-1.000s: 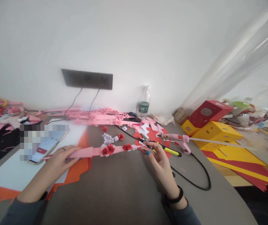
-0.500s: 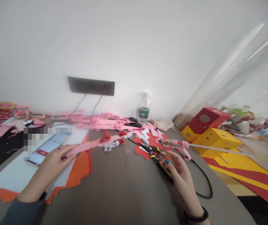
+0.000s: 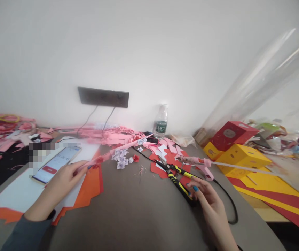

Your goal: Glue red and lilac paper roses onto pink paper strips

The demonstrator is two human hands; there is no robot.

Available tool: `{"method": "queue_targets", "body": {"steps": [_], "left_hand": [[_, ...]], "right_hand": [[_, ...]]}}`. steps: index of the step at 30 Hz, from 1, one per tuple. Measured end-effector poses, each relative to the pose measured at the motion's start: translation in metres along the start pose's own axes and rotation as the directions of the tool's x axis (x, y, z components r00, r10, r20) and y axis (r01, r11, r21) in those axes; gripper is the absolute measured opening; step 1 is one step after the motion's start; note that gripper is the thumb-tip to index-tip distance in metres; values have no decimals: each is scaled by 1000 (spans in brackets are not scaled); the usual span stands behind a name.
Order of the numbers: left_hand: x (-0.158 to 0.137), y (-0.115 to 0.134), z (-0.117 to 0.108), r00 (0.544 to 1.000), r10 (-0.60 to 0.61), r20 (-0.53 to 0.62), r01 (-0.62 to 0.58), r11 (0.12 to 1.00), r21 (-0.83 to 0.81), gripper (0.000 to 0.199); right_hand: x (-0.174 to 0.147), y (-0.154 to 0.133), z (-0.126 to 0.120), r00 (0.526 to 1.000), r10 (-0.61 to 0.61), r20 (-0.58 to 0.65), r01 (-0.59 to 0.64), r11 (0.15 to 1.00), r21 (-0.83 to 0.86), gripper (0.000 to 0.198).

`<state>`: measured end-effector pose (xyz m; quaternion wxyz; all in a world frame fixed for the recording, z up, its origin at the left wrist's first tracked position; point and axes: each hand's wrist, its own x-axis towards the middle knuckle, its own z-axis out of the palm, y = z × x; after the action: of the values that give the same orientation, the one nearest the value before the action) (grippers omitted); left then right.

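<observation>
At four o'clock, the right hand (image 3: 209, 199) curls by black-and-yellow pliers (image 3: 175, 182), nose toward ten; whether it grips, I cannot tell. Handling them seems the step; the next move calls for clean closure or release. At eight, the left hand (image 3: 62, 177) pinches a pink strip (image 3: 110, 153), long axis toward two.

Green bottle label (image 3: 160, 127), illegibly blurred

On my screen the pliers (image 3: 174, 180) show black and yellow stripes; I see a pink paper strip (image 3: 130, 144); pale lilac flowers (image 3: 122, 162); a red flower (image 3: 136, 158); a pink glue gun (image 3: 197, 161).
</observation>
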<state>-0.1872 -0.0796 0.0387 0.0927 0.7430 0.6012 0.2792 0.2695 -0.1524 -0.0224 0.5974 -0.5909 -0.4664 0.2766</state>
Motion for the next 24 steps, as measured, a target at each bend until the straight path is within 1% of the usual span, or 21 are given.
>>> {"method": "queue_targets", "body": {"steps": [3,7,10,12,13,15,17,19,22,23,24], "left_hand": [[0,-3,4,999,13,37,-11,999,-34,45],[-4,-4,6,1000,-3,-20,2,999,-32,46],[-11,-4,4,994,-47,-97,38,995,-93,43],[-16,-3,0,987,-108,-122,87,983,-165,42],[-19,-3,-2,982,-141,-126,115,974,-196,42],[-25,-4,-6,972,-196,-128,165,962,-219,44],[-29,-5,-10,966,-221,-135,191,961,-202,45],[-32,-7,-11,959,-235,-155,206,961,-185,46],[-32,-9,-9,937,-282,-206,238,947,-217,47],[-32,-9,-8,931,-296,-212,244,939,-242,49],[-31,-9,-6,928,-306,-211,245,930,-274,50]], "right_hand": [[-1,-2,-2,1000,11,20,-11,1000,-7,38],[-1,-3,-1,998,-15,64,18,999,-43,35],[6,-9,3,990,-65,128,77,993,-90,32],[15,-18,12,970,-126,208,156,978,-137,29],[20,-24,19,952,-160,262,208,964,-167,27],[34,-37,38,891,-225,395,328,920,-215,23],[50,-48,63,806,-265,529,436,871,-229,22],[68,-56,93,739,-286,610,503,836,-218,25],[91,-61,142,695,-272,666,557,790,-258,27],[96,-63,158,671,-265,693,581,769,-268,29],[100,-64,174,634,-265,726,625,728,-280,30]]}}
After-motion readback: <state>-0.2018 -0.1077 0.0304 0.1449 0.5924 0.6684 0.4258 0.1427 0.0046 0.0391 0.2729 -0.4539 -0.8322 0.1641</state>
